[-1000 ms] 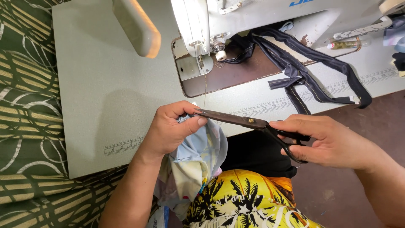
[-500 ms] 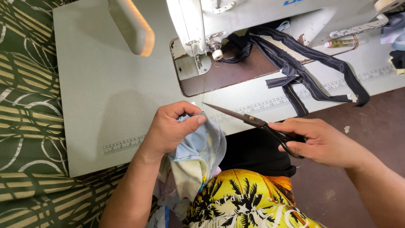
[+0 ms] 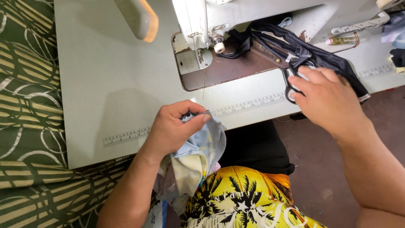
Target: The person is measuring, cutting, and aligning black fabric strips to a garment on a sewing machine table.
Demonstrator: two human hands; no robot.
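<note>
My left hand [image 3: 173, 128] pinches a bunch of pale blue and cream fabric [image 3: 198, 156] at the near edge of the grey-green sewing table [image 3: 109, 84]. My right hand [image 3: 327, 99] rests over a pair of dark scissors [image 3: 291, 84], which lie on the table bed to the right of the sewing machine [image 3: 198, 25]. The black loop handles sit under my fingers and the blades point up and left over the brown bed plate [image 3: 228, 69]. I cannot tell whether the fingers still grip the handles. A dark navy fabric strip [image 3: 312, 55] lies beside the scissors.
A green patterned cloth [image 3: 25, 109] covers the area left of the table. A cream lamp head [image 3: 137, 19] hangs over the table at the top. My lap shows yellow palm-print fabric [image 3: 240, 198]. A small bottle [image 3: 344, 40] lies at the machine's right.
My right hand has carried the scissors away from the fabric bunch, up and right onto the machine bed. My left hand keeps its hold on the fabric.
</note>
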